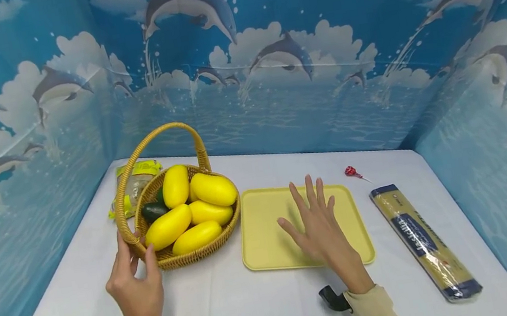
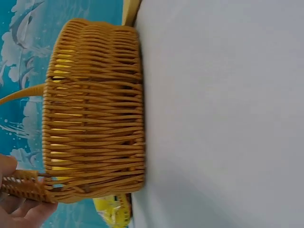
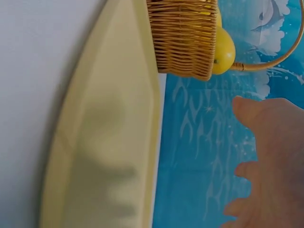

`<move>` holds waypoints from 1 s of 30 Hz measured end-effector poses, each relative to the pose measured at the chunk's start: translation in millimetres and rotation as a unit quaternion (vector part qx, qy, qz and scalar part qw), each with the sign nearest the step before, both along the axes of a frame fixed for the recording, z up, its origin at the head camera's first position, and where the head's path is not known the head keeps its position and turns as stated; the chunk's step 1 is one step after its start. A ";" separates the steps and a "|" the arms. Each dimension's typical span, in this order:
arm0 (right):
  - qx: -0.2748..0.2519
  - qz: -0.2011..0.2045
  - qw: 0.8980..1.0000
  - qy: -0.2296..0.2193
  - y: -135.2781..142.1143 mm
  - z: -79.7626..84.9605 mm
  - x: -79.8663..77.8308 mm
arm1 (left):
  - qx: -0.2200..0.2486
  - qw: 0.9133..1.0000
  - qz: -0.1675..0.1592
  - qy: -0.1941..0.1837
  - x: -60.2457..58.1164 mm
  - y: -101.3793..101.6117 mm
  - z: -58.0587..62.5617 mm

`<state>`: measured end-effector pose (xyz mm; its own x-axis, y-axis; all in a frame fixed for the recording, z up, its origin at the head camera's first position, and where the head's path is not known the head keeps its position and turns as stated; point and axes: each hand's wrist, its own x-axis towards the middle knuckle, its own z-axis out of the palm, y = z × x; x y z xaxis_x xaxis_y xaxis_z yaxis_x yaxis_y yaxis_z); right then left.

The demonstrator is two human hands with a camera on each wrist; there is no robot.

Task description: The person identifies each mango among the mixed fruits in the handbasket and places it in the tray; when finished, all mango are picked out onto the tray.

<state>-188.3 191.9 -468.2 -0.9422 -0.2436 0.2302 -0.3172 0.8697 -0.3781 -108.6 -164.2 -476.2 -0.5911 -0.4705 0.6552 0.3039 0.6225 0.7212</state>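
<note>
At the left of the head view stands a wicker basket (image 1: 201,254) with a tall arched handle (image 1: 135,156). Several smooth yellow mango-like fruits (image 1: 169,227) fill it, with a dark green fruit (image 1: 153,211) partly hidden among them. My left hand (image 1: 138,292) grips the basket at the near foot of the handle, its thumb toward the fruits; the left wrist view shows fingers around the woven handle base beside the basket wall (image 2: 95,118). My right hand (image 1: 320,230), fingers spread and holding nothing, hovers over a flat yellow tray (image 1: 264,233) just right of the basket.
Behind the basket lies a yellow-and-clear plastic package (image 1: 136,183). A red-wrapped lollipop (image 1: 351,171) sits beyond the tray's far right corner. Along the right side rests a long gold-and-blue pack (image 1: 423,242). Dolphin-print curtains (image 1: 251,109) enclose the white table (image 1: 237,313).
</note>
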 end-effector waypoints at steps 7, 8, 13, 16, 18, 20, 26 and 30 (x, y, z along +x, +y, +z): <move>-0.031 0.066 0.997 0.011 -16.4 23.0 -10.8 | 0.009 1.000 -0.008 0.001 2.6 0.4 -17.5; -0.032 0.079 0.996 0.017 -19.0 26.7 -12.7 | 0.008 1.000 -0.008 0.000 2.4 0.1 -19.4; -0.050 0.151 0.987 0.035 -34.4 47.5 -22.1 | -0.011 1.000 -0.007 -0.013 4.3 -0.1 -24.3; -0.062 0.189 0.980 0.031 -44.7 60.1 -28.1 | -0.014 1.000 -0.011 -0.016 7.3 1.2 -23.6; -0.067 0.217 0.973 0.031 -51.7 68.8 -32.2 | -0.014 1.000 -0.011 -0.019 10.0 3.0 -23.1; -0.068 0.242 0.967 0.033 -58.9 76.2 -36.3 | -0.015 1.000 -0.010 -0.024 12.9 5.0 -22.8; -0.056 0.297 0.953 0.009 -84.0 95.8 -48.6 | -0.010 0.999 0.000 -0.047 21.7 10.8 -22.8; -0.034 0.324 0.945 -0.016 -102.2 102.9 -60.4 | -0.008 0.999 0.003 -0.053 26.2 14.2 -22.4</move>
